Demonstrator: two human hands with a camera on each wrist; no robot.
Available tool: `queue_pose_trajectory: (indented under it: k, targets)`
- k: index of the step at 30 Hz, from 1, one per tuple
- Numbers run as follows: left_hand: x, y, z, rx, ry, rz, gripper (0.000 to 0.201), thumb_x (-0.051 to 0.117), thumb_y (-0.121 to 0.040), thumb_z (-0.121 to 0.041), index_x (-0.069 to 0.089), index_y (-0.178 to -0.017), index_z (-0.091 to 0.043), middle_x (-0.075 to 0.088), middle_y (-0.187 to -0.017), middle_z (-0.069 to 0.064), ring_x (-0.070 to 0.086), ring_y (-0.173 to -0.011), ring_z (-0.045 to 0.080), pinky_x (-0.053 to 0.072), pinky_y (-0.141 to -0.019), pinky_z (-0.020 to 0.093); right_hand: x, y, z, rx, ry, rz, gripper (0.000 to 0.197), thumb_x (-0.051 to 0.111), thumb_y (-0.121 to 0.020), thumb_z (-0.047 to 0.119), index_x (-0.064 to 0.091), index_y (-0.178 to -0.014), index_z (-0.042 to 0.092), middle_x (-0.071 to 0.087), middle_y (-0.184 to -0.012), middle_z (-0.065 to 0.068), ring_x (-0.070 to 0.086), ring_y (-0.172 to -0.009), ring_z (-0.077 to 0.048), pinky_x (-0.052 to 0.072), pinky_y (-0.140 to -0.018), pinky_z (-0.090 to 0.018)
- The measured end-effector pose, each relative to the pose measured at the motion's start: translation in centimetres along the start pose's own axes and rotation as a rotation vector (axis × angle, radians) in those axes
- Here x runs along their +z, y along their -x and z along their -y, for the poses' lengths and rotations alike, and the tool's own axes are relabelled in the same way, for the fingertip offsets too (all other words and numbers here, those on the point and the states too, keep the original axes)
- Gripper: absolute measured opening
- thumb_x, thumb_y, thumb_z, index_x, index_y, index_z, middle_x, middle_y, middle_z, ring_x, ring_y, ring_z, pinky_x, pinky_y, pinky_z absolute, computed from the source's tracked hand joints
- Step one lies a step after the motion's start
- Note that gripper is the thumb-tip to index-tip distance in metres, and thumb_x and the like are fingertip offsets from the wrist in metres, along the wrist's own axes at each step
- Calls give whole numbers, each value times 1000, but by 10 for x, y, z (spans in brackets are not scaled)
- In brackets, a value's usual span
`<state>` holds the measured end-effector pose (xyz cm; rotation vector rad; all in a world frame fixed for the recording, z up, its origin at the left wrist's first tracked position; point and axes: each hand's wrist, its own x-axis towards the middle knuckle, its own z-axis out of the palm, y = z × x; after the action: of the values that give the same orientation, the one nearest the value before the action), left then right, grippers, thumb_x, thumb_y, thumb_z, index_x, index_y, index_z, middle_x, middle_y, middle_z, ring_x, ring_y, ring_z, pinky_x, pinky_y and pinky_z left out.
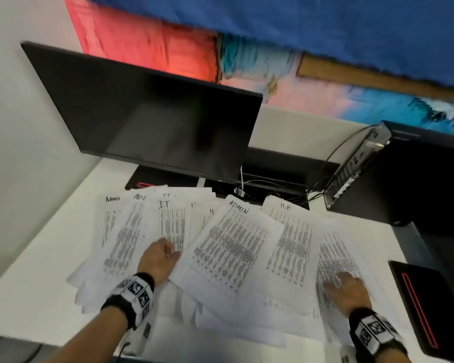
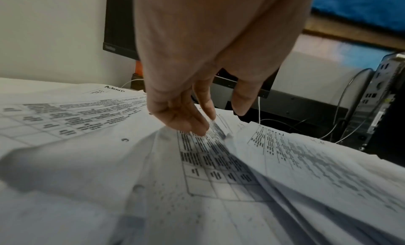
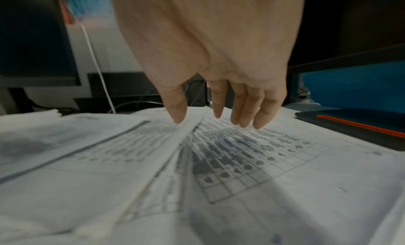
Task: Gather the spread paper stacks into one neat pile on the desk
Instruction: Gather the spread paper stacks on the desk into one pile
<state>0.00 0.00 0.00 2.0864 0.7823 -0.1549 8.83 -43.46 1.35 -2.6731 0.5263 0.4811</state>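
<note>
From above, the paper stacks (image 1: 236,247) lie fanned across the white desk (image 1: 37,284), in front of the monitor (image 1: 147,113). The left hand (image 1: 159,258) rests on the sheets near the middle of the fan, and the right hand (image 1: 347,286) lies flat on the far right sheets, beside a black notebook (image 1: 422,305).

The left wrist camera shows the left hand (image 2: 186,96) with fingers loosely extended, tips touching a sheet, holding nothing.

The right wrist camera shows the right hand (image 3: 219,75) with straight fingers, a little apart, just above or on the paper; I cannot tell which.

I think loose top sheets may slide or crumple if the hands push inward too fast.
</note>
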Motion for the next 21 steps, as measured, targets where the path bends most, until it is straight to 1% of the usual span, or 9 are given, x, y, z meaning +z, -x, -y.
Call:
queue_pose_trajectory:
  k: [3,5,8,10,12,14,17,19,21]
  targets:
    - [7,-5,-12,-39,-47,23,26,67,-92,-28,57,-106,-8,64,-98,8,62,-90,27,48,-76,33,-15,-15,-10,123,61,10,91,77,-78,48,41,-149,5,40,-151,-27,40,-138,-44,36,-111,-53]
    - [14,-6,-18,-81,-45,73,30,64,-93,-36,55,-107,-11,63,-95,5,59,-85,22,46,-73,31,-20,-30,-19,176,56,37,103,79,-74,55,35,-151,3,39,-152,-27,39,-138,-45,36,-111,-54]
    - [28,-13,-19,-102,-55,105,47,49,-96,-55,56,-106,-10,65,-94,4,60,-84,21,47,-72,32,-20,-48,-33,229,19,49,103,75,-75,61,37,-149,2,43,-149,-27,44,-136,-43,37,-111,-48]
    - [37,-16,-22,-122,-43,104,55,43,-95,-61,54,-102,-7,63,-92,3,58,-80,21,48,-75,34,-23,-56,-38,241,-8,40,103,72,-74,65,36,-148,2,42,-148,-28,43,-135,-43,38,-110,-48]
    - [46,-18,-25,-125,-64,89,47,49,-95,-56,49,-98,-9,57,-88,2,53,-77,20,46,-71,33,-24,-66,-40,248,-67,32,104,71,-74,66,37,-146,-1,44,-146,-29,46,-133,-44,40,-109,-48]
    - [51,-17,-32,-133,-82,76,38,61,-93,-45,51,-101,-9,61,-89,3,58,-79,22,45,-67,31,-28,-71,-40,266,-55,28,106,66,-73,73,42,-144,-1,48,-144,-29,47,-132,-42,40,-110,-46]
    - [57,-18,-34,-160,-58,90,37,74,-86,-31,56,-109,-8,67,-101,7,64,-88,25,49,-65,27,-27,-73,-37,327,-2,2,107,70,-72,70,37,-147,1,37,-149,-29,40,-136,-43,38,-108,-49]
    - [61,-18,-34,-161,-25,110,38,77,-83,-29,59,-110,-9,69,-105,6,67,-97,26,57,-76,34,-24,-77,-35,339,-88,44,107,77,-72,61,34,-147,-1,37,-149,-30,43,-135,-45,40,-107,-50]
    - [63,-17,-36,-156,-9,130,34,75,-85,-27,60,-110,-10,69,-106,5,67,-102,28,57,-88,41,-21,-79,-29,304,-214,116,103,77,-73,58,39,-146,-4,47,-147,-28,50,-132,-43,43,-109,-47]
